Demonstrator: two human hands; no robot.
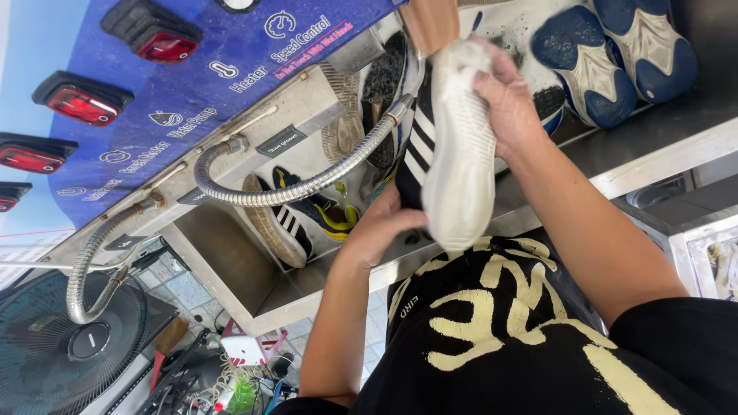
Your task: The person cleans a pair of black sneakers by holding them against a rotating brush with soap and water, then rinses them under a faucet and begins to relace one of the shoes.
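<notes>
I hold a black shoe with white stripes and a white sole (460,154) over a steel sink (231,261), sole turned toward me. My right hand (507,100) grips one end of the sole at the top. At the lower end, my left hand (382,224) grips the shoe's black upper from the side. The nozzle of a flexible metal hose (307,184) ends right beside the shoe's striped side.
In the sink lie a black-and-yellow shoe (327,211) and a striped shoe with a tan sole (270,224). Two blue-and-white shoes (607,61) rest sole-up on the steel counter at top right. A blue control panel with red switches (157,46) fills the upper left; a fan (61,346) stands lower left.
</notes>
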